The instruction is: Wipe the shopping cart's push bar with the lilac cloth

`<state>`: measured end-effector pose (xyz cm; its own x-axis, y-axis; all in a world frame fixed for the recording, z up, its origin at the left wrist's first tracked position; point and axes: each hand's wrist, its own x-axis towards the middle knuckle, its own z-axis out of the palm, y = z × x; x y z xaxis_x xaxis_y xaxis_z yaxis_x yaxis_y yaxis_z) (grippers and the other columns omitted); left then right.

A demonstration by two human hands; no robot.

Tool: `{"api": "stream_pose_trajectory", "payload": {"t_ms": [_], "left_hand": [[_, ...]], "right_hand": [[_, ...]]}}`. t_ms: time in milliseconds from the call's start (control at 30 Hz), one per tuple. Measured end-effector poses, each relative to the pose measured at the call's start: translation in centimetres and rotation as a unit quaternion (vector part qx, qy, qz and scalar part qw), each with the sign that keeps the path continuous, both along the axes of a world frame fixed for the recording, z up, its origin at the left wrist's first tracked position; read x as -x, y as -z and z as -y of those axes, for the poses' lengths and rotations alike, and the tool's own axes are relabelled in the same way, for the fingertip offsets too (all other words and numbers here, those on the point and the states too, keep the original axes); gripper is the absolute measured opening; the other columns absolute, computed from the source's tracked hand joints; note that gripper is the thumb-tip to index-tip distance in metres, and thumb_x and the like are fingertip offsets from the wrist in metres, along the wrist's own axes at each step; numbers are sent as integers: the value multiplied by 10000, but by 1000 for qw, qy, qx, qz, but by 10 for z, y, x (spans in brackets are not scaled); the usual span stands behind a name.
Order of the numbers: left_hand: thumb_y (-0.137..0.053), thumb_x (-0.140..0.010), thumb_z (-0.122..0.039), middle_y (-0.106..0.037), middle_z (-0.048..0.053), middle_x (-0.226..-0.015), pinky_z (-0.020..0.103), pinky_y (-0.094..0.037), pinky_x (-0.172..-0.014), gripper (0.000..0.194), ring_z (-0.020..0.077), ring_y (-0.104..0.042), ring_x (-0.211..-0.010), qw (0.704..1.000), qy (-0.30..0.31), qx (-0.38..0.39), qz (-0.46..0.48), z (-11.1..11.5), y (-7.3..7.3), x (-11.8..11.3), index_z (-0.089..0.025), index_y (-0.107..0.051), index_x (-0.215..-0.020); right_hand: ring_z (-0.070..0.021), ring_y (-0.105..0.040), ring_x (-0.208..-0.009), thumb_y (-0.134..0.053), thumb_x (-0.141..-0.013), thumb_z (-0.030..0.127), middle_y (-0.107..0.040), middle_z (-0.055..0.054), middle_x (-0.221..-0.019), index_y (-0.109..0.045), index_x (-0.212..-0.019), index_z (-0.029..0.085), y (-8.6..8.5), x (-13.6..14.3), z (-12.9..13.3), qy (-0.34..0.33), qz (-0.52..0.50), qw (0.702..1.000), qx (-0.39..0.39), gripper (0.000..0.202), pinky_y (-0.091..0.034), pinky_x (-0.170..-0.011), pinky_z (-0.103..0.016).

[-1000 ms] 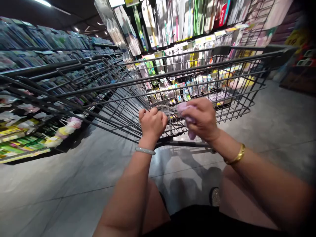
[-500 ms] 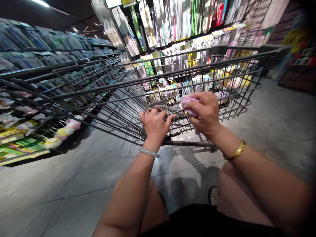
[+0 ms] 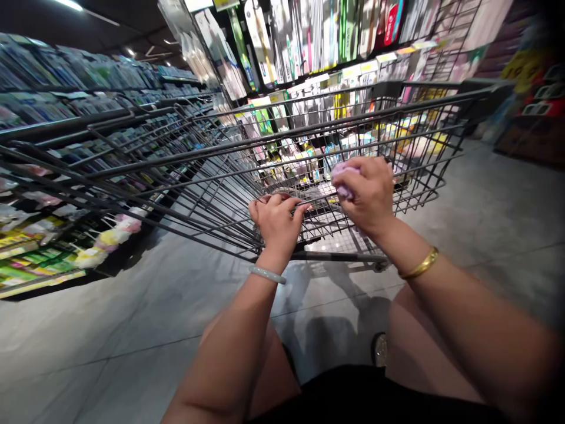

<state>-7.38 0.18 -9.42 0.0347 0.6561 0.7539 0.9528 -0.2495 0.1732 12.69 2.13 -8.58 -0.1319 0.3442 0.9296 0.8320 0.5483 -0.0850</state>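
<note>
Here, right of mid-frame, the right hand (image 3: 364, 191) is closed around a lilac cloth (image 3: 341, 171); the left hand (image 3: 277, 221), lower left, curls around the cart's (image 3: 344, 257) wire.

Stocked shelves (image 3: 44, 282), hanging packs (image 3: 260, 41), price labels (image 3: 386, 58) and a shopping cart (image 3: 273, 138) show a shop.

The right hand (image 3: 371, 193) has carried the purple cloth (image 3: 345, 182) rightward. The left hand (image 3: 278, 224) has shifted also; its thumb is now extended.
</note>
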Motion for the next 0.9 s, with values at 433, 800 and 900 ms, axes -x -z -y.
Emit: {"api": "stream_pose_trajectory", "payload": {"t_ms": [433,800,900], "left_hand": [[-598,-863,-556,-697,-8,-898,493,-207,-1032,288,253,-547,-936,998,-37,13,-44,4,-1,-3,-299,-717,-811],[-500,-917,-552,-673,25,-840,501,-241,-1026,375,263,-565,-907,989,-69,80,-102,15,-13,-5,-251,-694,-805],[-469,-933,-549,-677,24,-842,508,-250,-1027,388,263,-578,-904,987,-71,86,-116,16,-15,-4,-252,-695,-829]], "right_hand": [[-236,-520,-984,-607,-783,157,-605,-47,-1060,-653,-904,261,3,2,-1,-28,-22,999,7,166,-401,-824,-410],[-229,-543,-990,-639,-749,138,-594,-40,-1047,-662,-898,259,-9,-5,-5,-23,-73,994,-74,193,-411,-831,-401],[-220,-534,-953,-630,-757,137,-609,-29,-1022,-663,-872,261,1,-1,-8,-10,-22,999,-44,172,-404,-800,-390]]}}
